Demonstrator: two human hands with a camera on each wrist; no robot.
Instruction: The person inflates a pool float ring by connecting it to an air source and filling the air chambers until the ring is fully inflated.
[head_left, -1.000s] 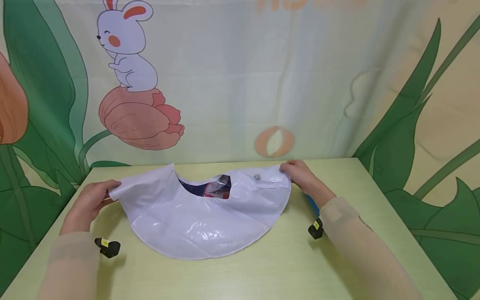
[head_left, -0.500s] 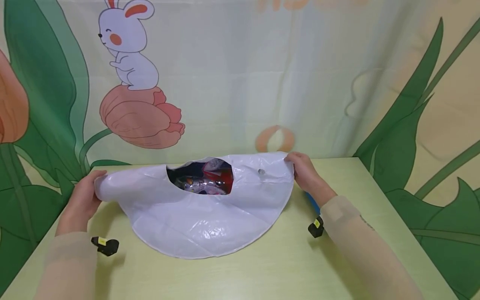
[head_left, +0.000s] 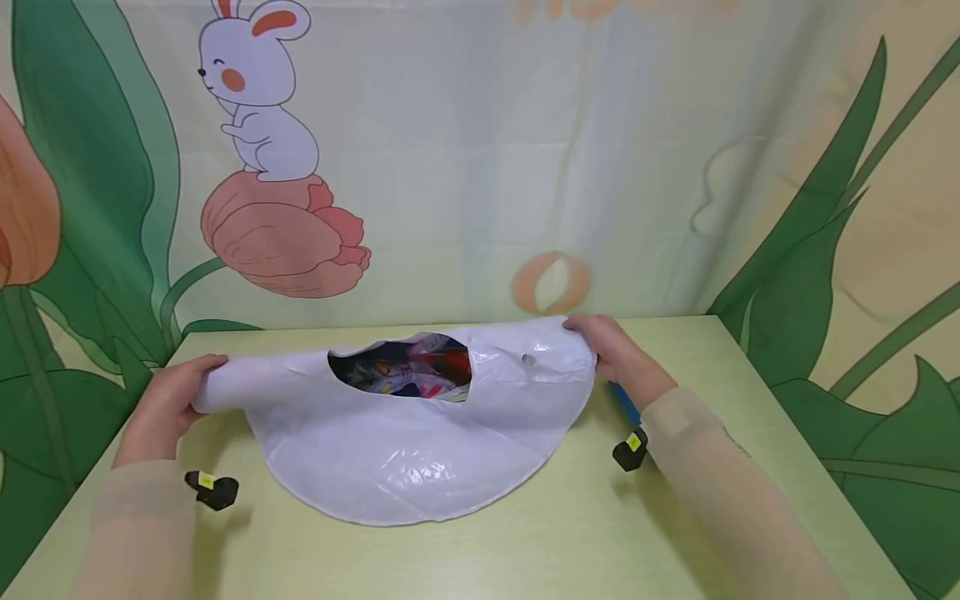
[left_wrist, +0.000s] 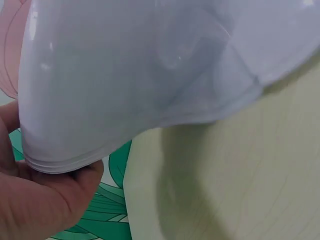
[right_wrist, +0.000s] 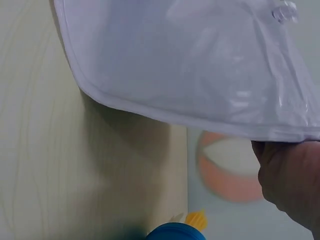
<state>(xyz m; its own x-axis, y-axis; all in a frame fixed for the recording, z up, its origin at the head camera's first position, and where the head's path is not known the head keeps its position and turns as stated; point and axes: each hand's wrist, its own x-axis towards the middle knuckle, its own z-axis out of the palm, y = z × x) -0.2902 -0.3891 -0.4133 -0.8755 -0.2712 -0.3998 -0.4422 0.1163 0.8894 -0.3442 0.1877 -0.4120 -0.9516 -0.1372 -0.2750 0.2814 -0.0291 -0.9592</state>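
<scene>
A deflated swim ring [head_left: 390,450], white and glossy on the side facing me, is folded over into a half-disc, its curved edge toward me. Through its central hole [head_left: 405,368] a dark, multicoloured print shows. My left hand [head_left: 161,404] grips the rolled left end of the fold; in the left wrist view its fingers and thumb [left_wrist: 82,182] curl round the layered edge. My right hand [head_left: 618,350] pinches the far right corner, close to a clear valve [head_left: 528,360]. In the right wrist view the right hand [right_wrist: 292,175] is partly cut off by the frame.
A blue object [head_left: 624,402] lies by my right forearm, partly hidden; in the right wrist view its rounded blue top [right_wrist: 175,232] shows beside a small yellow piece [right_wrist: 196,220]. The pale wooden table [head_left: 510,558] ends at a printed curtain [head_left: 450,167].
The left end of the swim ring has been rolled over, and its hole shows wider. Both hands raised the far edge, then lowered it slightly; the left hand has shifted a little left overall.
</scene>
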